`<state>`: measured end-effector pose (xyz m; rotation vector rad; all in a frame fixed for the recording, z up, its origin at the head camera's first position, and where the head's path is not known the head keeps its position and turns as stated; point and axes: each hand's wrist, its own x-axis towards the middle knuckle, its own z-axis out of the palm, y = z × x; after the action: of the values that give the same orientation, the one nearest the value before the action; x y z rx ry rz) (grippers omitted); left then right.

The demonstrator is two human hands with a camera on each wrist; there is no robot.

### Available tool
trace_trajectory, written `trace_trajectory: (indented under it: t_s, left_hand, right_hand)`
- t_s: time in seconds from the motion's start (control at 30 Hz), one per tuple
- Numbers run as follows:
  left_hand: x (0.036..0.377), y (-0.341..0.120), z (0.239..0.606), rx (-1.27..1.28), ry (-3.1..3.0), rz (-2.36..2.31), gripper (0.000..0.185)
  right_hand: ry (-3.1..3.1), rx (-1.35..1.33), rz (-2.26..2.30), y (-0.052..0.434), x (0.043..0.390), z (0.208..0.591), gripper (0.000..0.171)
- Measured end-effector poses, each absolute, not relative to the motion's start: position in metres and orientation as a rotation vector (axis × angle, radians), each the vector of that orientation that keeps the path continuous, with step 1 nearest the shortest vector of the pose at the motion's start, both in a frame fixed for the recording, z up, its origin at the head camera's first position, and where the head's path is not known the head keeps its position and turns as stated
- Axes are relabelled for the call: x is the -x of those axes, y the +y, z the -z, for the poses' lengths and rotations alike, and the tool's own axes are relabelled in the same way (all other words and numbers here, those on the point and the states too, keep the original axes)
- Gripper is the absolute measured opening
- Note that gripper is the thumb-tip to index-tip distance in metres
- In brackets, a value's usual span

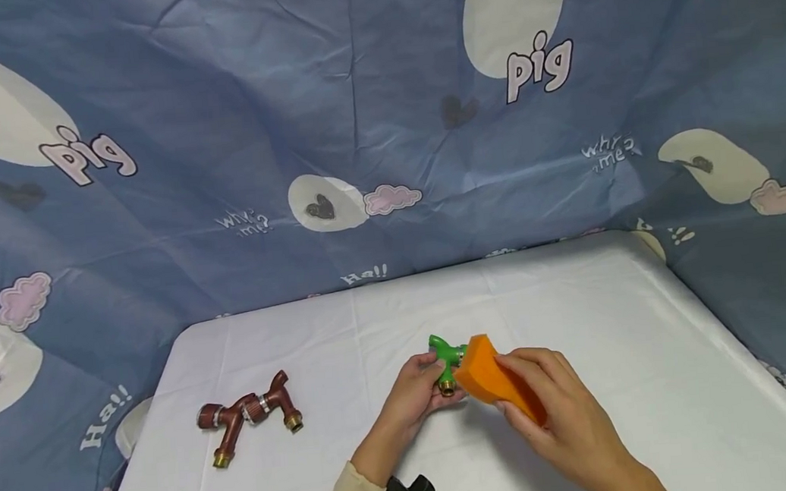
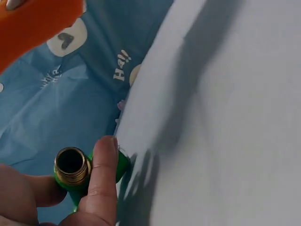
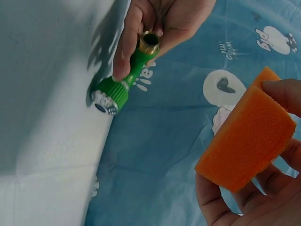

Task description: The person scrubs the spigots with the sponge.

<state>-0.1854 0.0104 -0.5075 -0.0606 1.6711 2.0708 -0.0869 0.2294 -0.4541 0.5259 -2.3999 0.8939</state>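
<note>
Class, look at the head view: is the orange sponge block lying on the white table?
No, the right hand holds the orange sponge block above the white table.

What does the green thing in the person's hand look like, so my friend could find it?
Look at the white table in front of the blue pig cloth. Near its front middle, the left hand holds a small green tap with a brass threaded end, beside the orange sponge. The other tap, lying further left, is brown.

Orange sponge [image 2: 33, 21] is running off left-wrist frame's top-left corner; green tap [image 1: 447, 359] body is sitting partly hidden behind left hand [image 1: 413, 392] fingers
</note>
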Motion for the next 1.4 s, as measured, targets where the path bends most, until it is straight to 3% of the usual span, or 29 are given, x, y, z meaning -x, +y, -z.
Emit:
trace_trajectory:
  t_s: [0.2, 0.5, 0.77, 1.3, 1.4]
  left_hand:
    - [0.186, 0.018, 0.509, 0.111, 1.607, -2.066, 0.058]
    - [0.171, 0.031, 0.494, -0.071, 1.715, -1.955, 0.066]
    - [0.162, 0.045, 0.487, -0.346, 1.761, -1.890, 0.044]
    - [0.152, 0.043, 0.478, -0.410, 2.030, -1.729, 0.036]
    - [0.150, 0.032, 0.476, -0.313, 2.040, -1.727, 0.048]
  right_hand:
    - [-2.393, -0.532, -0.902, 0.227, 0.086, 0.456, 0.059]
    - [-2.374, -0.566, -0.940, 0.227, 0.086, 0.454, 0.058]
    - [-2.346, -0.571, -1.010, 0.227, 0.084, 0.457, 0.057]
    - [-2.354, -0.564, -1.024, 0.230, 0.083, 0.458, 0.057]
    - [-2.354, -0.560, -1.014, 0.230, 0.083, 0.458, 0.057]
